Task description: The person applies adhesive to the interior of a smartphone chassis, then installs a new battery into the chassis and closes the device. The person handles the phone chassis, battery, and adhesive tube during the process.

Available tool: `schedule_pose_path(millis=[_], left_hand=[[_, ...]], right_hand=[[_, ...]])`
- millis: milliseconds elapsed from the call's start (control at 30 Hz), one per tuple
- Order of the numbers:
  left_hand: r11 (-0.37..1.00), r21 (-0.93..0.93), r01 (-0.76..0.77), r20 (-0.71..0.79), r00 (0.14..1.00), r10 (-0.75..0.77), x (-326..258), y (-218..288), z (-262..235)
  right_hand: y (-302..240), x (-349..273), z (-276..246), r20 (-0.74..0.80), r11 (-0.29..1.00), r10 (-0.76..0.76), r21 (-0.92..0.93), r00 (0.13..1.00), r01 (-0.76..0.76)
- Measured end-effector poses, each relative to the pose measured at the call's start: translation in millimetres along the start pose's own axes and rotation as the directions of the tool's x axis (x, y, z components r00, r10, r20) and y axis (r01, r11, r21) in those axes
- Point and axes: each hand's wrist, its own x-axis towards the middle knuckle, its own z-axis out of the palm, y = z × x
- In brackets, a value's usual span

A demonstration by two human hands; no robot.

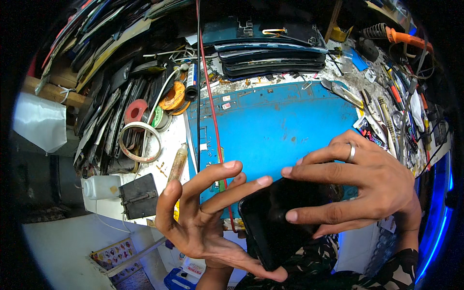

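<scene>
A black smartphone point(273, 220) is tilted between my two hands, above the near edge of the blue work mat point(270, 130). My left hand point(203, 217) is turned palm up on its left side. The left thumb lies at the phone's lower corner, one fingertip reaches its upper corner, and the other fingers are spread in the air. From the right, my right hand point(367, 188) grips the phone, one fingertip pressed on its dark face and others at its far edge. A ring sits on one right finger. The phone's right end is hidden under that hand.
A stack of dark flat panels point(270, 60) stands behind the mat. Left are a tape roll point(140, 141), an orange spool point(173, 96), a narrow tube point(178, 162) and a white bottle point(101, 187). Hand tools point(386, 121) crowd the right; a red cable point(211, 96) crosses the mat.
</scene>
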Motion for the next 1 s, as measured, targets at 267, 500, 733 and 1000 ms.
schedule_pose_path(millis=[267,500,733,1000], left_hand=[[0.998,0.059,-0.030,0.138,0.990,0.022,2,2,-9],[0.990,-0.003,0.139,0.132,0.982,-0.137,-5,14,-7],[0.982,0.029,0.188,0.089,0.978,-0.189,-7,15,-9],[0.952,0.042,0.303,0.083,0.948,-0.306,-6,22,-8]], right_hand=[[-3,-2,0,-0.011,0.998,0.020,-0.055,1.000,-0.021],[-1,-4,4,-0.051,0.996,-0.010,-0.084,0.999,0.005],[3,-5,7,-0.077,0.999,-0.023,-0.027,0.997,0.021],[3,-6,10,-0.114,0.998,-0.031,-0.053,0.993,0.025]])
